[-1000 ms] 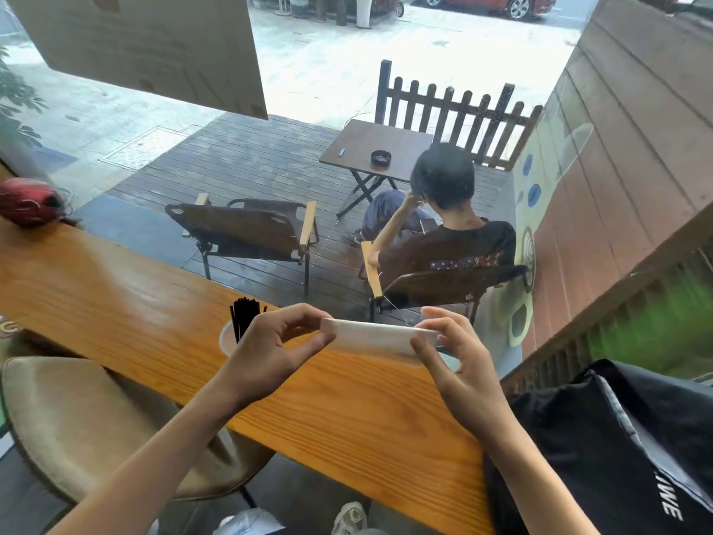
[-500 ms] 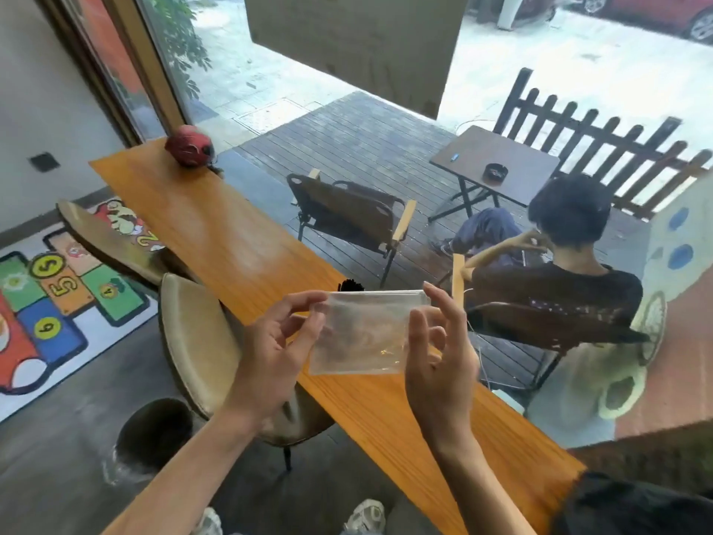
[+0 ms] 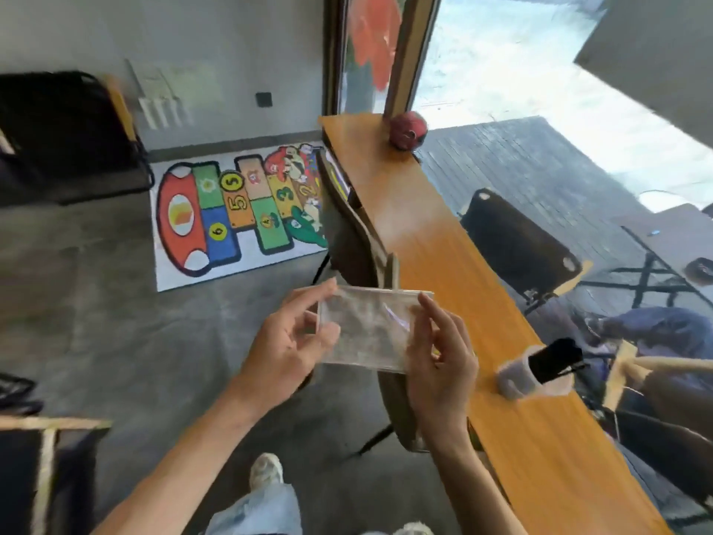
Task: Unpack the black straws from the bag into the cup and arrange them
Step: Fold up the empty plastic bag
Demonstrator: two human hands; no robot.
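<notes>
A clear zip bag [image 3: 370, 328] with nothing visible inside is held flat between both hands, off the left side of the counter. My left hand [image 3: 287, 349] pinches its left edge and my right hand [image 3: 441, 361] grips its right edge. To the right, a white cup [image 3: 517, 376] stands on the wooden counter [image 3: 443, 264] with a bundle of black straws [image 3: 555, 359] sticking out of it. The frame is blurred by head motion.
A red round object [image 3: 408, 130] sits at the counter's far end. A brown chair [image 3: 359, 241] stands by the counter just beyond the bag. A colourful hopscotch mat [image 3: 231, 214] lies on the grey floor. Behind the glass sit a seated person [image 3: 663, 341] and chairs.
The view has swung to the left, away from the window toward the floor. Both hands have carried the bag off the counter, leaving the cup and straws to the right.
</notes>
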